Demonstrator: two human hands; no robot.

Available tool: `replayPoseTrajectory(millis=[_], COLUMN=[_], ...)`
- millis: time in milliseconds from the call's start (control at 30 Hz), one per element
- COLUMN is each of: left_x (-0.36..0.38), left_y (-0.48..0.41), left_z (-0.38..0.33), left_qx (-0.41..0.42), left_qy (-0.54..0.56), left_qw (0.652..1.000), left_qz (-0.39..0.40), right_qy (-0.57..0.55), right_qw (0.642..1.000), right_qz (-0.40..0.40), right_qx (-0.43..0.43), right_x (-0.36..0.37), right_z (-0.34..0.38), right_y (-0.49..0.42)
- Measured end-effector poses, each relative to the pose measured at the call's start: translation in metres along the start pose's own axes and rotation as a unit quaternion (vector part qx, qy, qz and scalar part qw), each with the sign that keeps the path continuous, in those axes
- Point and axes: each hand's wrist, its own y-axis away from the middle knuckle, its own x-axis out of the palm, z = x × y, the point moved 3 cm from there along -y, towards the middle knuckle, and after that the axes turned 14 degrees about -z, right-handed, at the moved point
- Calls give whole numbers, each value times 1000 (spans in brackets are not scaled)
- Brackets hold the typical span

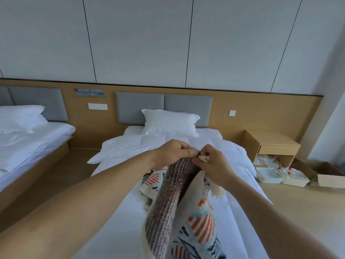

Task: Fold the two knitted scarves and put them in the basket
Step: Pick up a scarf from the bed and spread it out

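A cream knitted scarf with orange stripes and dark blue marks hangs down over the white bed; its brownish knitted reverse side shows in the middle. My left hand and my right hand are raised close together above the bed. Each pinches the scarf's top edge, fingertips almost touching. A cream fringe hangs below my right wrist. No second scarf can be told apart, and no basket is in view.
A white pillow and folded duvet lie at the bed's head. Another bed stands to the left. On the right are a wooden nightstand, white plastic boxes on the floor and a cardboard box.
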Motion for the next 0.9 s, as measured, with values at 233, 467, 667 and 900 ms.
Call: replayPoseTrajectory(millis=[233, 467, 667, 900], left_x=[-19, -29, -8, 6], left_y=[17, 15, 9, 7], left_z=[35, 32, 7, -1], left_qx=[-125, -118, -66, -56], left_qy=[-62, 68, 74, 86], left_qw=[987, 991, 995, 995], left_qz=[85, -11, -4, 15], right_qy=[-54, -4, -38, -44], right_qw=[985, 986, 998, 998], right_qz=[-150, -148, -41, 37], right_qx=[67, 73, -2, -8], right_x=[-34, -47, -25, -4], right_z=[-5, -16, 0, -2], right_y=[-24, -31, -15, 4])
